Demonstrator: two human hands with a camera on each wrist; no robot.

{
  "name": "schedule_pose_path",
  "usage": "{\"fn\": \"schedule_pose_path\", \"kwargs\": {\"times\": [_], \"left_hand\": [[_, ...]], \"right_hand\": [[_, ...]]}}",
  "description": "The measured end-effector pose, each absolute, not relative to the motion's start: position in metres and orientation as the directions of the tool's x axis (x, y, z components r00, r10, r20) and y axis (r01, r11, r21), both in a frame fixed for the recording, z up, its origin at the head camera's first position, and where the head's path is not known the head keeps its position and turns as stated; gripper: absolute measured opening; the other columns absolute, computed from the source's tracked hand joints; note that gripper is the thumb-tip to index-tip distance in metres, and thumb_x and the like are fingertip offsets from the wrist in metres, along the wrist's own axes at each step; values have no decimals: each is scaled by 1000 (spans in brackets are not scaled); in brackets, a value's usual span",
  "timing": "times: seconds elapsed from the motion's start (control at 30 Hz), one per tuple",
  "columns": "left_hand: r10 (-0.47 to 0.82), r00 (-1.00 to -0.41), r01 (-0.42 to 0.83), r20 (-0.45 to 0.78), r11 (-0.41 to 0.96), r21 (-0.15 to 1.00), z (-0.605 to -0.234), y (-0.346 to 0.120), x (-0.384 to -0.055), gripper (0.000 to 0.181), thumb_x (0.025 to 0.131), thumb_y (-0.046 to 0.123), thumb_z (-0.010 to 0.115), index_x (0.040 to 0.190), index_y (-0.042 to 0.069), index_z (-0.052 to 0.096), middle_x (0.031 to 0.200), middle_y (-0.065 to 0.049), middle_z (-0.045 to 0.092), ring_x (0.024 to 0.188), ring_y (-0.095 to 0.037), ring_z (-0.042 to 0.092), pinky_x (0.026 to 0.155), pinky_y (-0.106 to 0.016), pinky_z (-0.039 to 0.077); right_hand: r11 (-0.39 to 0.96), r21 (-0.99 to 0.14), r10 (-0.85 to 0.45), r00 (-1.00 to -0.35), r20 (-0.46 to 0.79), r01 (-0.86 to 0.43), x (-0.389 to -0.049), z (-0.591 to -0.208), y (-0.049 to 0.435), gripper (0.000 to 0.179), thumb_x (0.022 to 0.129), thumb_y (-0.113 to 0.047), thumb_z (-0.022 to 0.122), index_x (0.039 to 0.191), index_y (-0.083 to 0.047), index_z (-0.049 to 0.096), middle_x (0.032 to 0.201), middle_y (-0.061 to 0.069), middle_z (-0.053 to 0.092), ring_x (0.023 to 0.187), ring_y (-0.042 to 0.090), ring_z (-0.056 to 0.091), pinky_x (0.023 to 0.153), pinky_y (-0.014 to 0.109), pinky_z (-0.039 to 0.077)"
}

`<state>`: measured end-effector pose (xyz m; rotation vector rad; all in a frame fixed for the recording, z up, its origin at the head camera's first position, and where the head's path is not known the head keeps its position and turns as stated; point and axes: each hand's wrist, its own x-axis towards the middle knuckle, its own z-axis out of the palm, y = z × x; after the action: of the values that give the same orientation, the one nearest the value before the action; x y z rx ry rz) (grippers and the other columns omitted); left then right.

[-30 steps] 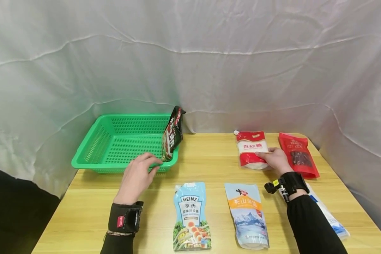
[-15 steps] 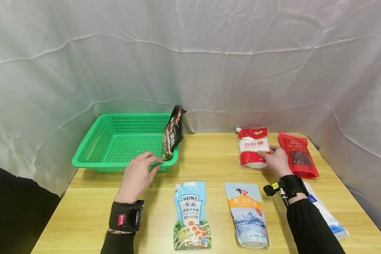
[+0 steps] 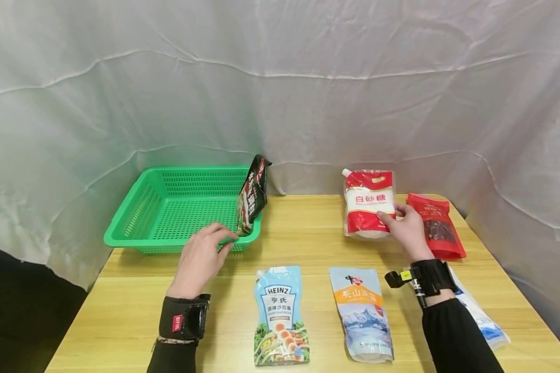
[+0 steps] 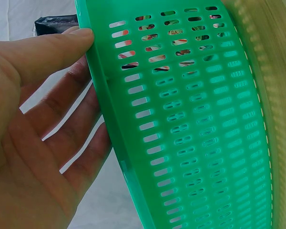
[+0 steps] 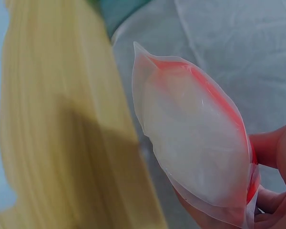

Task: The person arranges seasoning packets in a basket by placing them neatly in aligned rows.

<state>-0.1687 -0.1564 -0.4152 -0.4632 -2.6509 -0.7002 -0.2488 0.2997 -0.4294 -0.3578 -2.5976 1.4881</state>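
Note:
My right hand (image 3: 409, 231) grips the lower right edge of a red and white pouch of white sugar (image 3: 369, 199), thumb on its front. In the right wrist view the pouch's pale bottom (image 5: 195, 138) faces the camera, raised off the table. At the left, my left hand (image 3: 204, 256) pinches the near rim of a green plastic basket (image 3: 135, 242). The left wrist view shows the thumb (image 4: 81, 40) on the rim's near side and the fingers beyond it. A black noodle packet (image 3: 253, 199) leans upright in the basket's right end.
A blue Heinz salad dressing pouch (image 3: 280, 311) and a blue and orange salt bag (image 3: 361, 313) lie near the front. Right of the sugar is a red pouch with a clear window (image 3: 436, 228). A white and blue bag (image 3: 483, 318) lies partly under my right forearm. Grey curtain (image 3: 308, 103) surrounds the table.
My right hand has raised the sugar pouch from the table, and it now stands more upright. The left hand keeps its place on the basket rim.

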Motion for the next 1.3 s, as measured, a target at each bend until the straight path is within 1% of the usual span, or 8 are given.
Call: {"fn": "schedule_pose_path", "kwargs": {"times": [0.23, 0.4, 0.53, 0.77, 0.97, 1.2, 1.3], "left_hand": [[214, -886, 390, 412, 825, 410, -415, -156, -169, 24, 85, 4, 84, 106, 13, 79, 108, -5, 73, 100, -27, 68, 88, -51, 56], [213, -886, 388, 412, 827, 407, -415, -156, -168, 25, 84, 3, 84, 107, 12, 78, 108, -5, 73, 101, -27, 68, 89, -51, 56], [216, -880, 394, 423, 829, 397, -415, -156, -169, 25, 84, 3, 84, 106, 12, 78, 108, -6, 73, 101, -28, 68, 88, -51, 56], [222, -879, 397, 422, 830, 392, -416, -155, -169, 25, 84, 3, 84, 106, 12, 78, 108, -6, 73, 101, -27, 67, 86, -49, 57], [222, -882, 394, 417, 831, 392, -417, -154, -170, 25, 84, 4, 84, 106, 12, 78, 109, -6, 73, 102, -27, 67, 87, -50, 57], [218, -881, 392, 420, 835, 387, -416, -153, -169, 25, 84, 4, 85, 106, 12, 78, 109, -6, 73, 102, -27, 67, 87, -50, 57], [218, -880, 389, 421, 839, 380, -416, -153, -170, 25, 84, 3, 84, 106, 11, 78, 109, -7, 73, 102, -28, 67, 89, -52, 56]], "right_hand": [[418, -902, 301, -953, 26, 108, -233, -409, 277, 72, 102, -36, 67, 154, 3, 38, 141, 23, 45, 110, 26, 54, 71, 10, 51], [385, -920, 287, -957, 46, 71, -222, -400, 260, 73, 101, -39, 67, 156, -1, 38, 146, 20, 45, 114, 26, 55, 75, 9, 52], [334, -941, 272, -961, 51, 45, -215, -394, 244, 72, 101, -38, 67, 156, -3, 37, 146, 18, 45, 113, 24, 57, 78, 11, 54], [218, -976, 269, -961, 66, -6, -205, -389, 215, 66, 100, -29, 71, 153, -3, 41, 138, 13, 47, 104, 17, 61, 81, 14, 57], [142, -989, 240, -968, 77, -43, -195, -391, 195, 61, 100, -20, 71, 150, 1, 43, 132, 11, 47, 98, 14, 65, 80, 18, 59], [71, -996, 167, -984, 64, -53, -183, -388, 172, 58, 101, -17, 70, 149, -3, 42, 135, 11, 46, 105, 17, 67, 84, 23, 60], [53, -996, 127, -989, 80, -73, -179, -388, 164, 57, 101, -13, 70, 148, -2, 42, 134, 12, 46, 104, 17, 68, 85, 25, 61]]}}
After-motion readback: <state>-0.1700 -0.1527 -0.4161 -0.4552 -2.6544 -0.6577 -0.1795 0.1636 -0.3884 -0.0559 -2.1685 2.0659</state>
